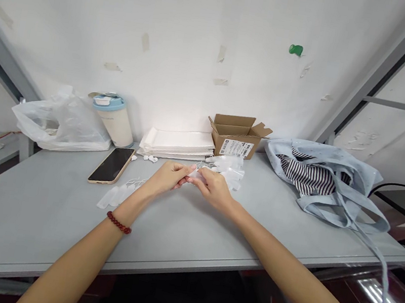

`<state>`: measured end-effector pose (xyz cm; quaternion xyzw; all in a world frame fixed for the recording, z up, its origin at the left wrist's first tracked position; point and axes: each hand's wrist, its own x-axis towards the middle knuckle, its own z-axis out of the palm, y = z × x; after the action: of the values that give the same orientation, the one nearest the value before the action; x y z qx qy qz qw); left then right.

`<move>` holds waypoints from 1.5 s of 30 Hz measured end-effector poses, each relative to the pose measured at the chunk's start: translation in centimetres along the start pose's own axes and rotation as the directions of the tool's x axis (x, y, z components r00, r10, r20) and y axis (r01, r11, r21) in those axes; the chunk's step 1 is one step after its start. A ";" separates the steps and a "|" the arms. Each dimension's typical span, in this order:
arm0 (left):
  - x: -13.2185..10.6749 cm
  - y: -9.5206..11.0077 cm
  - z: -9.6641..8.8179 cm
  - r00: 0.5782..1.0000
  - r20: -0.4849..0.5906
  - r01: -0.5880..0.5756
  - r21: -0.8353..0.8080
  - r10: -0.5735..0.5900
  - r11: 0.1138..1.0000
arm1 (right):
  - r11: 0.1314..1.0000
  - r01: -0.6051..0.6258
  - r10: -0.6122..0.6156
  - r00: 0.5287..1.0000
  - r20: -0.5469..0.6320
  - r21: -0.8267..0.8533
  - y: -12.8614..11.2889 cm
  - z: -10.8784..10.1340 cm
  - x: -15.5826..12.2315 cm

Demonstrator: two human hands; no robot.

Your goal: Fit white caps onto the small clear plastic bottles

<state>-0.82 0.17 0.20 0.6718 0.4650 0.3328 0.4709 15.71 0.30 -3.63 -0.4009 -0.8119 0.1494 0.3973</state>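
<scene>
Met over the grey table (43,208) in front of the cardboard box (237,136): left hand (167,177) and right hand (212,186), fingertips together, both pinched closed on one small clear plastic piece (194,173) held between them, just nearer than the box and lifted slightly off the tabletop. Too small and pale to make out its exact shape. Wore a red bead bracelet (119,223) on the left wrist. Directly in front of the box, just beyond the right hand, lay a loose heap of similar clear plastic pieces (230,169); well to the left of the box and nearer, beside the left wrist, lay another small cluster of clear pieces (119,193). Immediately left of the box, touching or nearly so, sat a flat stack of white bags (176,143). Farther left of the box lay a dark phone (111,165) face up, then a lidded cup (113,117) and a crumpled plastic bag (61,121). To the right of the box slumped a pale blue cloth bag (328,184) with striped fabric inside.
</scene>
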 end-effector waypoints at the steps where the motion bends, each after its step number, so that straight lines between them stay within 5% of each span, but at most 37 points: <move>1: 0.0 -0.1 -0.2 1.000 0.008 -0.016 0.019 0.015 1.000 | 0.995 -0.057 0.054 0.998 0.034 0.083 -0.2 -0.1 0.1; 4: 0.0 -0.4 -0.4 0.997 0.040 -0.073 0.103 0.069 0.992 | 0.867 -0.303 0.213 0.943 0.255 0.396 -0.5 -0.7 0.2; 7: -0.1 -0.4 -0.2 0.989 0.033 -0.147 0.218 0.144 0.965 | 0.590 -0.552 0.237 0.816 0.528 0.589 -0.3 -1.2 0.3; 9: -0.2 -0.4 0.0 0.978 -0.006 -0.196 0.295 0.207 0.935 | 0.452 -0.633 0.204 0.760 0.618 0.629 -0.1 -1.3 0.4; 11: -0.2 -0.3 0.2 0.963 -0.032 -0.241 0.352 0.269 0.905 | 0.396 -0.643 0.183 0.754 0.630 0.655 0.0 -1.2 0.4; 14: -0.2 -0.3 0.1 0.949 -0.061 -0.265 0.373 0.309 0.889 | 0.507 -0.546 0.207 0.829 0.520 0.667 -0.1 -0.6 0.4; 17: -0.1 -0.4 -0.2 0.952 -0.111 -0.229 0.362 0.285 0.904 | 0.844 -0.275 0.186 0.955 0.229 0.461 -0.3 0.1 0.3; 19: -0.1 -0.4 -0.3 0.962 -0.115 -0.194 0.349 0.247 0.917 | 0.969 -0.098 0.083 0.994 0.076 0.226 -0.4 0.3 0.2; 21: 0.0 -0.4 -0.2 0.974 -0.100 -0.160 0.327 0.203 0.931 | 0.993 -0.033 0.027 0.998 0.054 0.116 -0.5 0.4 0.1; 25: 0.2 -0.4 0.1 0.985 -0.103 -0.107 0.254 0.137 0.961 | 0.962 -0.155 0.128 0.983 0.132 0.223 -1.0 0.2 0.0; 28: 0.3 -0.7 0.1 0.993 -0.067 -0.082 0.169 0.094 0.982 | 0.866 -0.312 0.248 0.946 0.206 0.391 -1.2 0.1 0.0; 33: 0.5 -1.3 -0.2 0.998 -0.005 -0.067 0.131 0.068 0.989 | 0.557 -0.550 0.296 0.831 0.470 0.622 -1.0 -0.4 0.2; 40: 0.6 -1.4 -0.6 0.996 0.040 -0.079 0.116 0.075 0.990 | 0.330 -0.695 0.325 0.719 0.614 0.639 -1.4 -1.5 0.6; 45: 0.5 -1.5 -0.7 0.993 0.076 -0.096 0.123 0.087 0.988 | 0.149 -0.787 0.229 0.617 0.753 0.599 -0.8 -2.0 0.8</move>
<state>-1.68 1.07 -0.97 0.7321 0.4370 0.3003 0.4276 16.53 0.28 -1.51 -0.3198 -0.4563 0.7941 0.2429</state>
